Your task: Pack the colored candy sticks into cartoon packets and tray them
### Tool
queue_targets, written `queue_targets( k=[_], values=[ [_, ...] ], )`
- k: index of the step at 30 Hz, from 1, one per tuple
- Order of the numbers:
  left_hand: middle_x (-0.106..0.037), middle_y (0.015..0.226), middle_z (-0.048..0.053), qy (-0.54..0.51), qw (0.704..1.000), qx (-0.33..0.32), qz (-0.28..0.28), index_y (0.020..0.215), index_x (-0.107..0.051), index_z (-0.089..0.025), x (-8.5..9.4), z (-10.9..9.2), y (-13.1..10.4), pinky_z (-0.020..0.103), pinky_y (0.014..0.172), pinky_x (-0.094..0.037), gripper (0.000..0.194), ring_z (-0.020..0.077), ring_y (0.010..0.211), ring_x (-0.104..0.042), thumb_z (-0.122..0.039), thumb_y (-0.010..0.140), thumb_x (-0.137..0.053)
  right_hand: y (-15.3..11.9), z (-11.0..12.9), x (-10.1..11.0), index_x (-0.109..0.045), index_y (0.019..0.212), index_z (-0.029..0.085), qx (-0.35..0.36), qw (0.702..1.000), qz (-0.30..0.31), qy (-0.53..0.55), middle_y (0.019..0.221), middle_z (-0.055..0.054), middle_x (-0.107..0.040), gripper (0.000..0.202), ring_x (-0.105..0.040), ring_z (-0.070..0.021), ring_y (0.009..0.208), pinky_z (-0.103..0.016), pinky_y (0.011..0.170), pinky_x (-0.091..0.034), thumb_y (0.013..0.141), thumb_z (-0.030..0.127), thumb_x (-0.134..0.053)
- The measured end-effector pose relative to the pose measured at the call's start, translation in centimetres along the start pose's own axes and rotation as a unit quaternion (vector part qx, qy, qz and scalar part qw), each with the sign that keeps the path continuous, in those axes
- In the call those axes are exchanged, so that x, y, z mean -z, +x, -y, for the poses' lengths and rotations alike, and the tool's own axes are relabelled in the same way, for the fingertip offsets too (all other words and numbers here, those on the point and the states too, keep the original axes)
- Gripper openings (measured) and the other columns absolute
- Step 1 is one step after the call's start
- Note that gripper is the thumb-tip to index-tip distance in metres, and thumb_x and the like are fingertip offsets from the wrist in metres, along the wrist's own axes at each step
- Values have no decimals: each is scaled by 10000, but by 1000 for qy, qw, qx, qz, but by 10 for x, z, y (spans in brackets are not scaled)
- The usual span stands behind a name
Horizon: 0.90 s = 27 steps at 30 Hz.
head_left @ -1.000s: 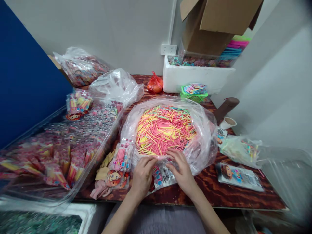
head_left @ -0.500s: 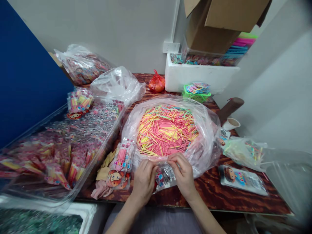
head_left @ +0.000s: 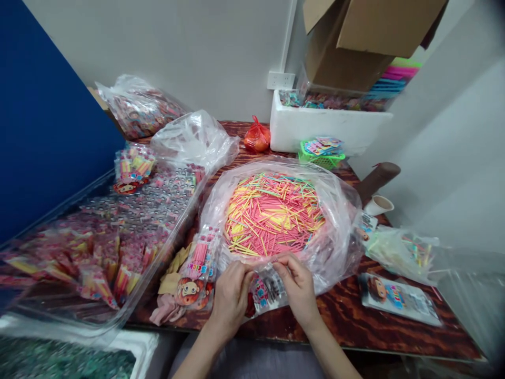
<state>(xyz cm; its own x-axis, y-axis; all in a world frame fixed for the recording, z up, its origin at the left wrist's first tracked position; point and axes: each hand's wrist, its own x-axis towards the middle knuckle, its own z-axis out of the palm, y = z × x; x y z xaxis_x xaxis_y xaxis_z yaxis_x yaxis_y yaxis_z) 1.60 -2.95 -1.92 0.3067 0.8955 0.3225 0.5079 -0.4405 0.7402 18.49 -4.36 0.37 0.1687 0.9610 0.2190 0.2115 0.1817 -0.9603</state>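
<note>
A large clear plastic bag [head_left: 339, 231] lies spread on the table, full of thin pink, yellow and green sticks [head_left: 272, 213]. At its near edge my left hand [head_left: 233, 289] and my right hand [head_left: 295, 279] face each other with curled, pinching fingers. What the fingertips hold is too small to make out. Beneath and between them lies a printed clear packet [head_left: 268, 292], partly covered by my hands. Left of my left hand sit packets with pink sticks [head_left: 200, 255] and a cartoon face.
A clear tray [head_left: 165, 247] of filled packets takes up the left. Behind are a red bag [head_left: 257, 137], a green basket [head_left: 321, 158] and a white foam box [head_left: 327, 126]. Flat packets [head_left: 398, 297], a paper cup [head_left: 379, 205] and a brown bottle [head_left: 376, 179] stand or lie right.
The whole view has shifted slightly, so things appear a little further right and lower. Both hands keep nearly the same pose at the bag's near edge.
</note>
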Motion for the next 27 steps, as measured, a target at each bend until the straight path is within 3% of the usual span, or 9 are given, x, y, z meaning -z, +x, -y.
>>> queue_targets(
  k=[6,10,13,16,18,22,25,27],
  values=[
    [-579,822,30,-33,999,16,22,884,-556,-192,4,-6,-4,275,724,-397,128,165,793,-550,-241,963,-467,-4,1,-3,-584,757,204,11,1000,-7,-3,767,7,-578,169,-547,-153,763,-259,712,-403,920,232,-552],
    [-582,780,22,-49,998,28,10,821,-564,-188,7,-8,-9,261,698,-393,171,154,758,-552,-241,960,-478,-2,0,-2,-583,745,201,10,1000,28,-3,783,-7,-588,222,-559,-164,775,-267,711,-414,941,288,-524],
    [-579,770,19,-57,998,38,2,823,-573,-187,8,-7,-12,253,687,-396,186,148,746,-553,-232,965,-463,16,-8,3,-605,836,205,-2,999,43,-31,820,-23,-609,255,-574,-176,789,-286,723,-435,980,323,-431],
    [-583,775,16,-58,997,44,-5,834,-578,-189,9,-4,-15,249,688,-403,173,145,745,-556,-234,963,-471,50,-24,7,-618,941,206,29,985,45,-164,927,-54,-636,171,-576,-213,906,-336,819,-439,955,307,-482],
    [-583,774,16,-53,998,36,-6,831,-573,-189,8,-2,-18,246,684,-406,166,143,743,-557,-229,960,-477,76,-35,6,-639,964,196,74,950,73,-296,982,-87,-640,148,-547,-245,991,-380,885,-421,932,266,-513],
    [-583,790,27,-3,1000,-11,-8,872,-580,-189,5,0,-23,254,685,-411,143,155,758,-554,-195,958,-465,113,-49,-4,-615,1153,174,132,849,124,-496,1226,-156,-583,272,-464,-301,1167,-428,938,-394,896,186,-528],
    [-592,801,38,39,999,-35,-5,891,-591,-190,1,0,-26,263,670,-408,164,165,754,-549,-170,959,-444,124,-56,-14,-601,1175,161,173,782,154,-579,1318,-177,-538,325,-396,-324,1268,-452,970,-358,875,101,-490],
    [-597,800,41,50,998,-42,3,889,-595,-190,-5,1,-27,265,658,-406,176,168,745,-549,-168,960,-435,126,-60,-19,-617,1120,142,201,753,160,-605,1311,-187,-544,301,-380,-324,1291,-455,1000,-324,870,69,-467]
  ],
)
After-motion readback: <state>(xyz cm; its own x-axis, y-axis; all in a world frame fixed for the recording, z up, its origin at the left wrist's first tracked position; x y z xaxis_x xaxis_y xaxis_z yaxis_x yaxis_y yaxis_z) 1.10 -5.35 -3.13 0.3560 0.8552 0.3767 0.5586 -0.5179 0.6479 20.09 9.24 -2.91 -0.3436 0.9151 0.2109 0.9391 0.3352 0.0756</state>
